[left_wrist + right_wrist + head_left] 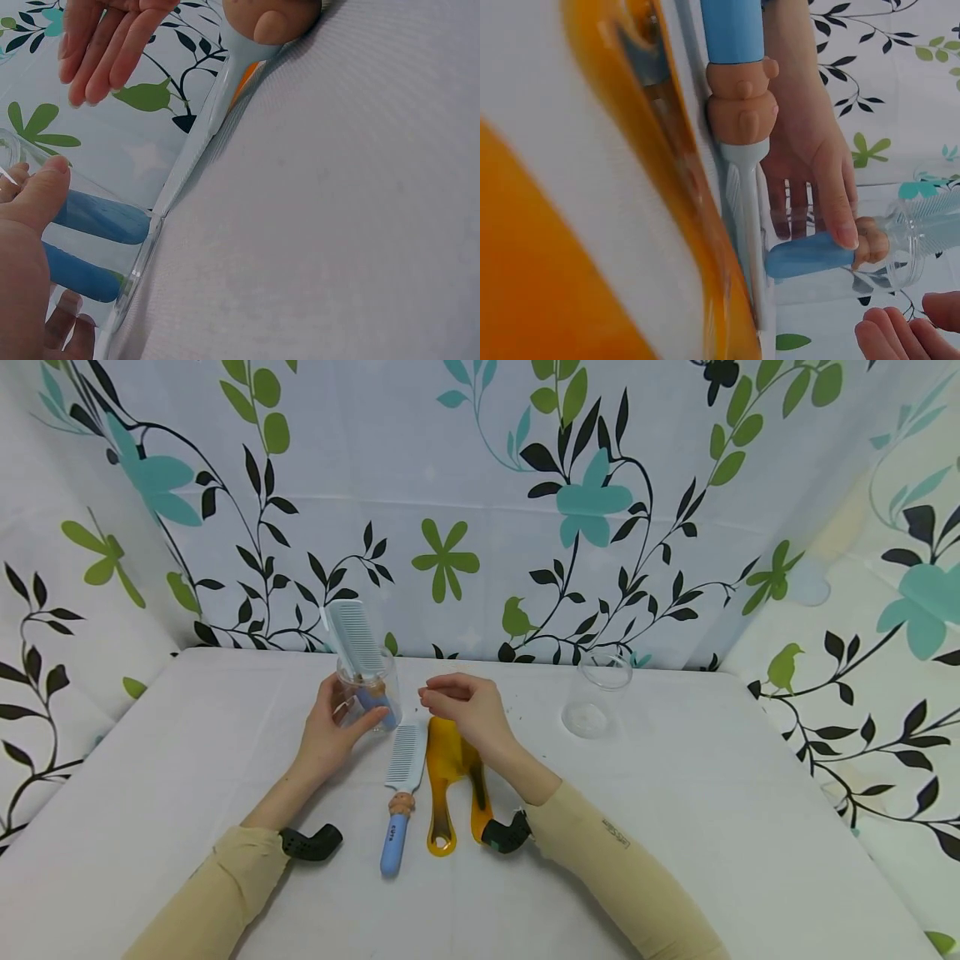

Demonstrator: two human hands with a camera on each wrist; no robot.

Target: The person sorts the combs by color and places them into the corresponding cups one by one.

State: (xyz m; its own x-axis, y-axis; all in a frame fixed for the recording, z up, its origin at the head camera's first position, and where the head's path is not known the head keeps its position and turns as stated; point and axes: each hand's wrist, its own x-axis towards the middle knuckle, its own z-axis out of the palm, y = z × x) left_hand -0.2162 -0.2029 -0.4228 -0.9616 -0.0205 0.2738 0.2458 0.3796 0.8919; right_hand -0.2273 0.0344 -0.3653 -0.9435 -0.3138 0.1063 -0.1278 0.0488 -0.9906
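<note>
My left hand [330, 727] grips a clear cup [394, 689] round its side, thumb at the front. Light blue combs [356, 639] stand in it teeth-up, leaning left; two blue handle ends [105, 217] show through the wall in the left wrist view. To the right of the cup, my right hand [472, 706] hovers with loosely bent fingers and nothing in them. Below it lie two amber combs [444, 752], their heads overlapping and partly hidden by that hand. Between the hands rests another light blue comb [405, 760], with a brown figure [742, 105] above its blue handle.
A second clear cup [588, 718] stands toward the back right of the white table [675, 827]. Patterned cloth [480, 493] hangs behind the table and at both sides. Black wrist devices [311, 843] sit at both cuffs.
</note>
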